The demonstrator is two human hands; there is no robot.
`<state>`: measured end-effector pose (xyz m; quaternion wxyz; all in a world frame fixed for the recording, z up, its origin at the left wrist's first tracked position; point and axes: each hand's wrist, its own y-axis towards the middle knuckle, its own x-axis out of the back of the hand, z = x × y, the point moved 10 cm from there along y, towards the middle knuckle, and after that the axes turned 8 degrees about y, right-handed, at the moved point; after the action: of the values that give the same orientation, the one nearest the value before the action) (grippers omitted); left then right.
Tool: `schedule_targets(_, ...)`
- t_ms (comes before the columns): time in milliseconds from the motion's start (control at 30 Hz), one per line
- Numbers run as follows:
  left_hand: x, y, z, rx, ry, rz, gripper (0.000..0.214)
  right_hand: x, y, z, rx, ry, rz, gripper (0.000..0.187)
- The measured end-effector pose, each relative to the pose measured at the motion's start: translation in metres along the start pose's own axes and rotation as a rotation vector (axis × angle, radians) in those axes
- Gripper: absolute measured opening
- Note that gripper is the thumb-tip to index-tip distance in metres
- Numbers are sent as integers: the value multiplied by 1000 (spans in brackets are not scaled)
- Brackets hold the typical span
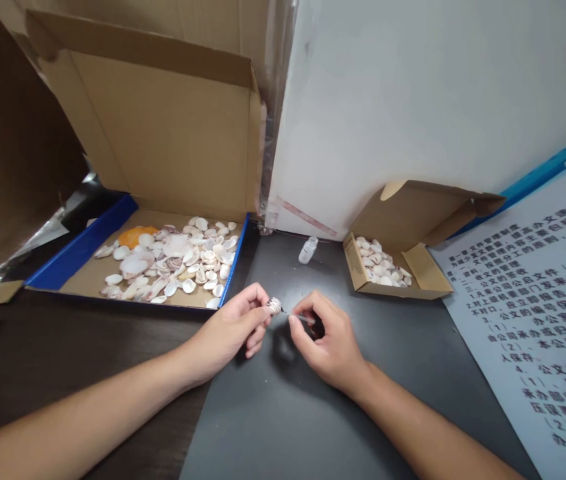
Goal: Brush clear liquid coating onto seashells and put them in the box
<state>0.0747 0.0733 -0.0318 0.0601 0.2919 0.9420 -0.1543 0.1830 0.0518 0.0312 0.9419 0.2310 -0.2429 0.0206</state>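
Observation:
Between the thumb and fingers of my left hand is a small seashell, whitish with dark markings. My right hand pinches a slim grey tool with a dark tip, which looks like a fine brush. Its tip points left and is at or very near the shell's right side; I cannot tell whether they touch. Both hands are above the dark grey mat. Beyond them, a small clear bottle with whitish contents or label stands near the wall.
On the left, an open blue-edged cardboard box holds many white shells and an orange shell. A smaller open carton with whitish shells sits at the back right. Beside it lies a printed sheet.

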Motion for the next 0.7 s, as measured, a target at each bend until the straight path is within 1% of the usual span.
schedule_targets(100, 0, 1, -1, -10, 26, 1, 20, -1, -2, 8, 57, 54, 18, 7)
schedule_targets(200, 0, 1, -1, -13, 40, 2, 21, -1, -3, 9, 69, 56, 11, 6)
schedule_targets(267, 0, 1, -1, -16, 39, 6, 22, -1, -2, 7, 50, 32, 4, 6)
schedule_targets(400, -1, 0, -2, -24, 52, 24, 22, 2, 0, -3, -33, -40, -33, 5)
schedule_targets(467, -1, 0, -2, -31, 60, 23, 21, 3, 0, -4, -48, -50, -42, 5)
schedule_targets(567, -1, 0, -2, -33, 62, 17, 21, 4, -1, 2, -1, -8, -46, 5)
schedule_targets(633, -1, 0, -2, -27, 60, 25, 20, 3, -2, 9, 56, 28, -30, 5)
schedule_targets(700, -2, 0, -1, -21, 65, 38, 19, 1, -2, 11, 79, 31, -8, 5)
